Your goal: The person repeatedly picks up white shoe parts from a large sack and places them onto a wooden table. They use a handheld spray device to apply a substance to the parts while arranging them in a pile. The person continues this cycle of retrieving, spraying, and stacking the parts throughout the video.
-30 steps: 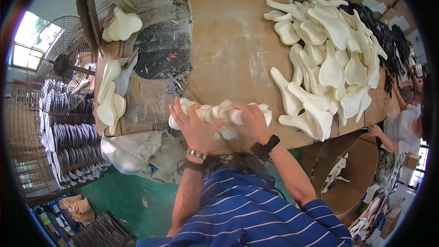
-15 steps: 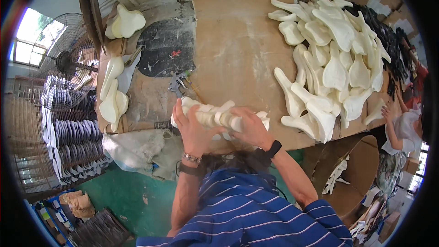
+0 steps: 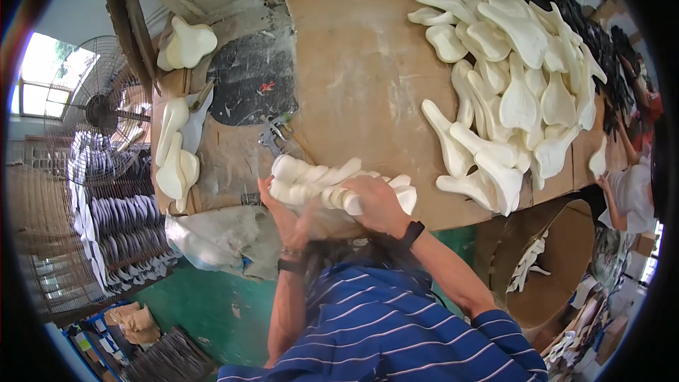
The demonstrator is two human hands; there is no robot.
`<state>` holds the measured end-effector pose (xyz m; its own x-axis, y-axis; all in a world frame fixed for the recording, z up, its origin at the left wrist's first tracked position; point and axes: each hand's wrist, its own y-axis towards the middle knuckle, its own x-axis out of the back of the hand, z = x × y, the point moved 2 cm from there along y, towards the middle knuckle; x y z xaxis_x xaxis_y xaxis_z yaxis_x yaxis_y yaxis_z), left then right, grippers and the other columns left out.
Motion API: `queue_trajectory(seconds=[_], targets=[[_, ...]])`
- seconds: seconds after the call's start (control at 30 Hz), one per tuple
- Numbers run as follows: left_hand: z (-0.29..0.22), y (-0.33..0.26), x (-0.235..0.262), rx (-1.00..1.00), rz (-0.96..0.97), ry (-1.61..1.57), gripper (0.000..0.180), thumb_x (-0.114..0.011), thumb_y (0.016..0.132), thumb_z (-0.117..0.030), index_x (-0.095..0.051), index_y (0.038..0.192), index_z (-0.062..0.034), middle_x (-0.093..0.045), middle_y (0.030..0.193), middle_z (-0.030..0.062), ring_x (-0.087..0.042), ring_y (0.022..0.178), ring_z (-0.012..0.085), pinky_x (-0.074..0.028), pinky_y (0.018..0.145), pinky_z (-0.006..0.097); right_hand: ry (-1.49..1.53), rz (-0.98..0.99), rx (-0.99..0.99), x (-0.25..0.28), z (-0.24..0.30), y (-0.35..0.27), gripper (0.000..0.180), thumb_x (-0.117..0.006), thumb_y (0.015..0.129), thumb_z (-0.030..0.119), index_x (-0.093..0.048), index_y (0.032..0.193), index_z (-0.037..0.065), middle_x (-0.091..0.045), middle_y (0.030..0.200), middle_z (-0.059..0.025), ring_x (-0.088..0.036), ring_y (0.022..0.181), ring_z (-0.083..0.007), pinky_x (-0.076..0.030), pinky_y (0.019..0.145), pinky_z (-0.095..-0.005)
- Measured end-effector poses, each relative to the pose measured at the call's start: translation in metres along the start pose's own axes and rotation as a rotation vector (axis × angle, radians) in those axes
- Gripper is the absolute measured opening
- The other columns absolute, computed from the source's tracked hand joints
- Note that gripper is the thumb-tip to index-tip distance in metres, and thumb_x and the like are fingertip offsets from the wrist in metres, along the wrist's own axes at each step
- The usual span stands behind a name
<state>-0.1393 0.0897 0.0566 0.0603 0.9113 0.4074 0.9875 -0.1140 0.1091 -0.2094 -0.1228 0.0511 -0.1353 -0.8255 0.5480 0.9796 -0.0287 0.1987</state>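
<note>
Clutching a bundle of cream moulded foam pieces (image 3: 339, 187) at the brown board bench's (image 3: 353, 64) six-o'clock edge, left hand (image 3: 283, 209) and right hand (image 3: 378, 205) grip closed; squeezing evenly should keep pieces from slipping.

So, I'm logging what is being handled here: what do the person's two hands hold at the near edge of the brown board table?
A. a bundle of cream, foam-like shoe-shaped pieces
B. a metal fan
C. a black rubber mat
A: both the left hand and the right hand clasp the bundle of cream shoe-shaped pieces above the edge of the brown board table.
</note>
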Motion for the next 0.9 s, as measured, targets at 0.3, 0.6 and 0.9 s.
queue_trajectory(seconds=[0.3,0.6,0.9], targets=[[-0.093,0.047,-0.051,-0.449,0.234,0.157,0.106,-0.084,0.071,-0.033,-0.026,0.151,0.0035,-0.038,0.146,0.0220,-0.036,0.137,0.0370,-0.028,0.117,0.048,-0.032,-0.359,-0.161,0.040,0.028,-0.023,0.055,-0.083,0.065,0.006,-0.064,0.117,0.003,-0.070,0.110,-0.0179,-0.067,0.102,-0.0389,-0.053,0.088,-0.0464],[-0.140,0.154,-0.128,-0.687,0.499,-0.085,0.102,-0.072,0.080,-0.058,-0.031,0.149,0.0041,-0.041,0.144,0.0241,-0.038,0.137,0.0397,-0.027,0.118,0.048,-0.099,-0.786,-0.265,0.072,0.037,0.028,0.050,-0.083,0.068,0.004,-0.064,0.114,0.001,-0.068,0.103,-0.0180,-0.066,0.091,-0.0387,-0.053,0.079,-0.0455],[-0.084,0.181,-0.135,-0.331,0.403,0.084,0.083,-0.069,0.093,-0.028,-0.025,0.156,0.0052,-0.032,0.157,0.0303,-0.031,0.147,0.0431,-0.028,0.120,0.046,-0.416,-0.689,-0.481,0.009,-0.072,0.136,0.053,-0.083,0.073,0.020,-0.060,0.118,0.003,-0.063,0.114,-0.0173,-0.059,0.109,-0.0367,-0.050,0.089,-0.0485]])
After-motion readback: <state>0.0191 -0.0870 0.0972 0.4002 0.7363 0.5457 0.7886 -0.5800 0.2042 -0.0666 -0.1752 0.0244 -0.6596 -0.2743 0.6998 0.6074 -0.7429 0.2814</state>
